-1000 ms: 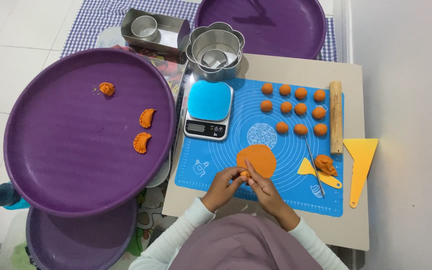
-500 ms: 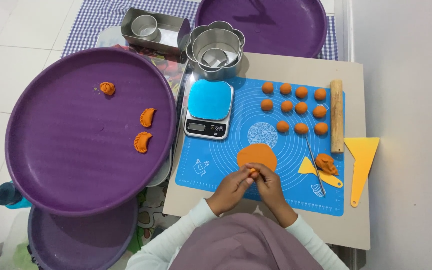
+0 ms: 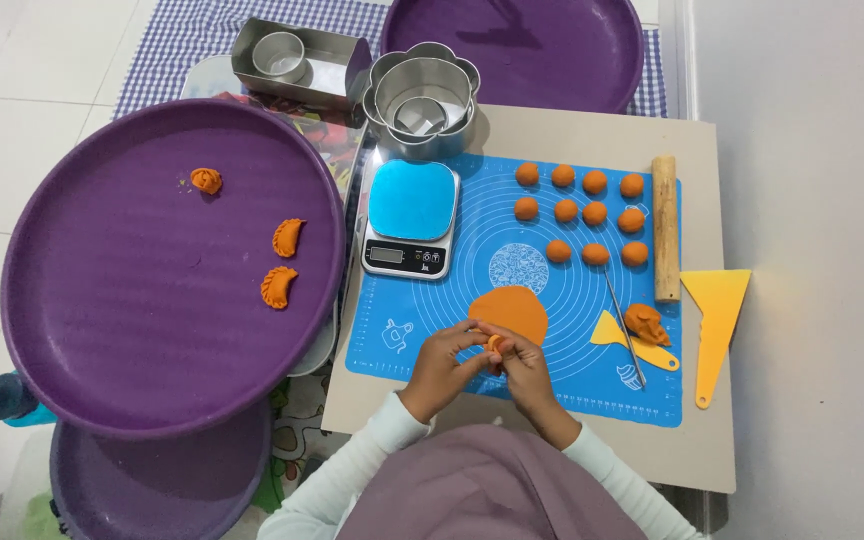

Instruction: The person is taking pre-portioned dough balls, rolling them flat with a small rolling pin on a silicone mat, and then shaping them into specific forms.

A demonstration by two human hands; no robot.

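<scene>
Far left of the fingers, a big purple tray carries three folded orange pastries. The left hand and right hand meet, fingers pinched narrow around a small orange dough piece, just below a flat dough disc on the blue mat. Up and right of the fingers sit dough balls, a rolling pin and a yellow scraper on the counter.

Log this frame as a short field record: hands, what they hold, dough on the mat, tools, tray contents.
left hand: fingers pinching a small orange dough piece
right hand: fingers on the same piece, hands touching
mat: blue, on the beige table
flat dough disc: on the mat, just beyond the hands
dough balls: eleven, in three rows
scale: at the mat's far left corner
rolling pin: wooden, right of the balls
large purple tray: three shaped orange pieces
</scene>
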